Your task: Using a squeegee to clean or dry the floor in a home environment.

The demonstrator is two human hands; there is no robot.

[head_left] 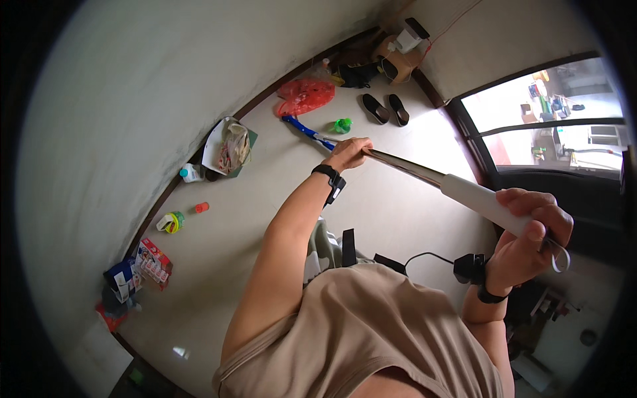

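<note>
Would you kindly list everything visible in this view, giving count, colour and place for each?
mop: one, metal pole with white grip and blue head end, slanting across the floor, held by both hands
plastic bag: one, red, by the far wall
slippers: two, dark, near the doorway
green object: one, small, beside the mop head
bag on board: one, pale, by the wall
bottle: one, white with teal cap, at the wall
orange cap: one, on the floor
tape roll: one, yellow-green, on the floor
packets: several, red and blue, lower left
left hand: one, gripping the pole
right hand: one, gripping the white grip
</note>
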